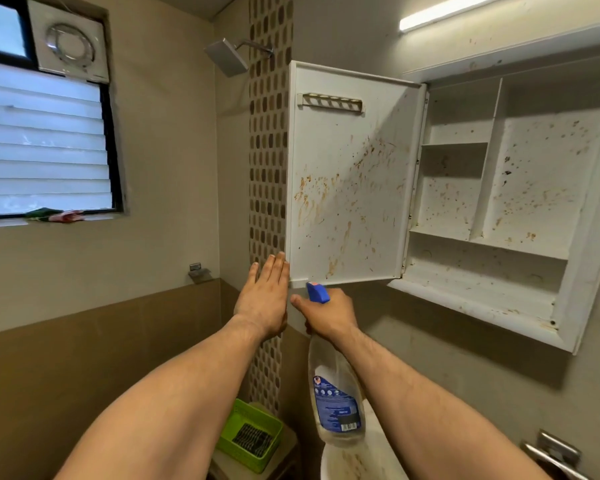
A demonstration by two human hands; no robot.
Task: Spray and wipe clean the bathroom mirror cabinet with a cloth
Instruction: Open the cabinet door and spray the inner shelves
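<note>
The white mirror cabinet [520, 202] hangs on the wall with its door [347, 188] swung open to the left. Brown stains speckle the door's inner face and the shelves. My left hand [264, 299] is flat, its straight fingers touching the door's lower left edge. My right hand [329, 315] grips the neck of a clear spray bottle [336, 400] with a blue nozzle, held just under the door's bottom edge. A dark striped cloth [252, 439] lies in a green basket [232, 431] low down.
A white basin [354, 462] with brown stains sits below the bottle. A shower head [226, 57] projects beside the mosaic tile strip [269, 168]. A louvred window [42, 147] and exhaust fan [70, 46] are at left. A metal fitting [551, 452] is at lower right.
</note>
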